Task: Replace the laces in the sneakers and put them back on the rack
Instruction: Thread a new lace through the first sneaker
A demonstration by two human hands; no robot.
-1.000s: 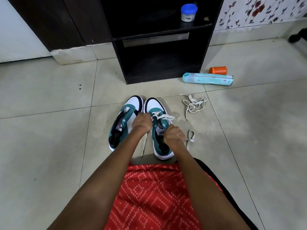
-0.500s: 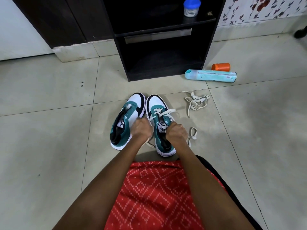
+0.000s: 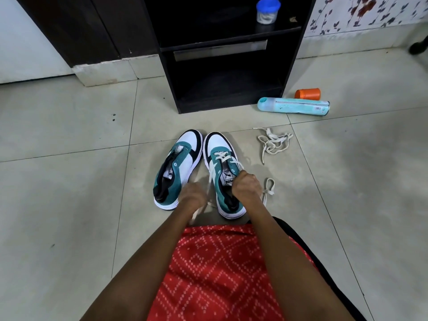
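L hand [image 3: 193, 196] has pulled back toward the lap vs 0.5 s ago; it is blurred, w/ the fist closed on one end of the white lace [image 3: 221, 158], and R hand [image 3: 246, 187] is clenched on the other end by the tongue. Part-laced sneaker [image 3: 217, 144] sits on the pale tile floor [image 3: 69, 181], just beside the unlaced sneaker [image 3: 185, 156]. Farther out: loose lace pile [image 3: 273, 142] to the right, teal bottle [image 3: 294, 106] lying flat, orange cup [image 3: 308, 93] behind it, black rack [image 3: 171, 77] w/ blue-lidded jar [image 3: 267, 10] on its upper shelf.

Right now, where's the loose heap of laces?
Head view: the lace heap lies on the floor, right of the laced sneaker, near the teal bottle.
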